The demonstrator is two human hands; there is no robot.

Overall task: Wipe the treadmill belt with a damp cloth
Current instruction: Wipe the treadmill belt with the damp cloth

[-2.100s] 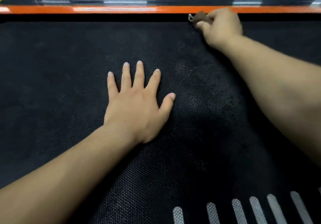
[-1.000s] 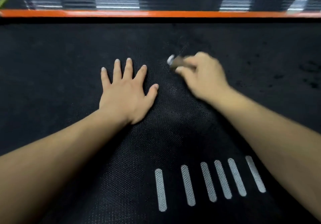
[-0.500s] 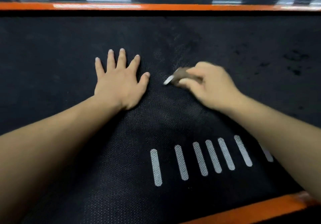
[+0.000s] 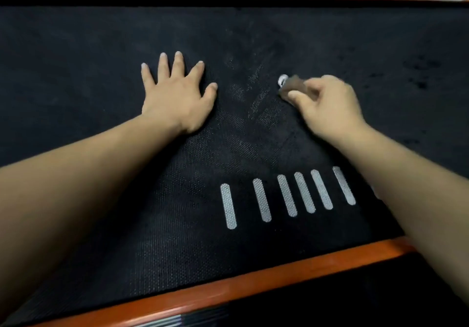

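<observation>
The right grip [image 4: 327,108] clenches round a small brown cloth [image 4: 291,87], holding it against the black treadmill belt [image 4: 101,47]. Left of it, apart, the left grip [image 4: 177,98] lies released, spread flat on the belt.

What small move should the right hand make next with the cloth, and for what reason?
Probably slide the cloth rightward along the belt toward the dark blotches, which look unwiped. The right hand grips it against the belt, faint streaks already lie just left of it, and the left hand lies flat on the belt, likely steadying it.
</observation>
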